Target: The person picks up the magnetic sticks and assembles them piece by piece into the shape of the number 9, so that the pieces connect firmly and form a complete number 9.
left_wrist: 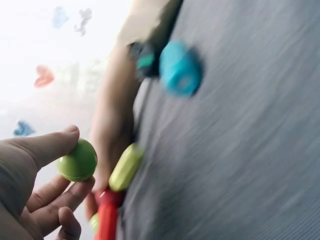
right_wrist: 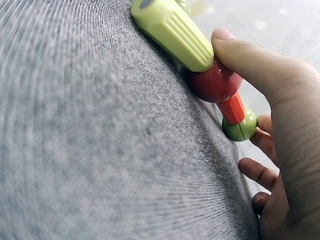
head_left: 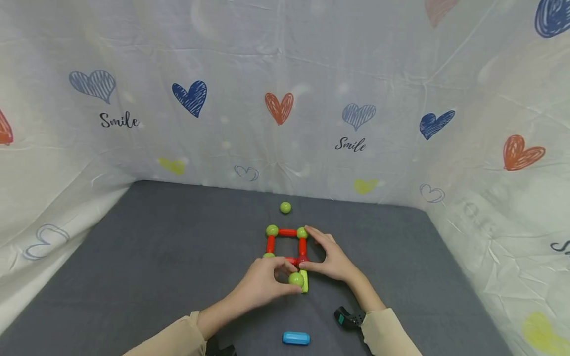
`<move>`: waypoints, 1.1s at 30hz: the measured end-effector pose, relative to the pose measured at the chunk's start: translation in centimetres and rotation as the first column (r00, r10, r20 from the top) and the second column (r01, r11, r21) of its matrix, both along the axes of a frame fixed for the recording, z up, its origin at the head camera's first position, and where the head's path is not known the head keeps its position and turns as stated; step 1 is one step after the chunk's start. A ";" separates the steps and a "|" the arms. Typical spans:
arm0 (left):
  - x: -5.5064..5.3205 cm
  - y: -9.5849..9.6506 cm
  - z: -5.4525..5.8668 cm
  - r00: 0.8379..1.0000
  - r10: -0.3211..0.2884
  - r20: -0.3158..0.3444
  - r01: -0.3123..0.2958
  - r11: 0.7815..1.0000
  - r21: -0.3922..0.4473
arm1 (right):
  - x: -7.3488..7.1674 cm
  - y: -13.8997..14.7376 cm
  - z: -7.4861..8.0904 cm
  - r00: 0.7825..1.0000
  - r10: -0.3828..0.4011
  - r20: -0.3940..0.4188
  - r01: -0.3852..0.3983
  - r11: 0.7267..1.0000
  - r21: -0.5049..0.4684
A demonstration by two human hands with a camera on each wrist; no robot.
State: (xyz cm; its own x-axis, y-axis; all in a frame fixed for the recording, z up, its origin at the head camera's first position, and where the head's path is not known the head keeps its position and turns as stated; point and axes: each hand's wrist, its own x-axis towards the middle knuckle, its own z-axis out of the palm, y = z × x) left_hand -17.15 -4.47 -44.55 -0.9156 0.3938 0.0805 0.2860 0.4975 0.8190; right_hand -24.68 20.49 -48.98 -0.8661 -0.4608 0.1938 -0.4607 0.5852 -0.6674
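Observation:
My left hand (head_left: 263, 283) pinches a green ball (left_wrist: 77, 161) between thumb and fingers, just left of a yellow-green rod (head_left: 305, 284). That rod juts toward me from a red ball (head_left: 303, 259), the near right corner of a toy building square made of red rods (head_left: 287, 232) and balls. My right hand (head_left: 335, 260) holds the square's right side: in the right wrist view the thumb lies against the red ball (right_wrist: 215, 82) where the rod joins, and a finger touches the far right green ball (right_wrist: 240, 126). My left hand partly hides the near left green ball (head_left: 269, 255).
A loose green ball (head_left: 285, 207) lies beyond the square. Nearer me, a blue rod (head_left: 296, 338) rests on the dark grey cloth (head_left: 178, 237). White sheeting printed with hearts (head_left: 279, 108) rises behind and at both sides. A black strap device (head_left: 349, 318) is on my right wrist.

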 end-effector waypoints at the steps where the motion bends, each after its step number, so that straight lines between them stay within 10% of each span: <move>1: 0.5 0.1 -0.2 1.000 -0.011 0.009 0.011 1.000 0.001 | 0.0 0.0 0.0 1.000 -0.004 0.001 0.004 1.000 0.002; 13: 1.9 1.0 -3.3 0.995 -0.063 0.071 0.061 0.998 0.032 | 0.0 -0.1 0.0 1.000 -0.016 0.014 0.016 1.000 0.017; 33: 1.8 1.2 -4.0 0.999 -0.026 0.032 0.024 0.999 0.037 | -0.1 0.1 0.0 1.000 -0.011 -0.004 0.011 1.000 0.021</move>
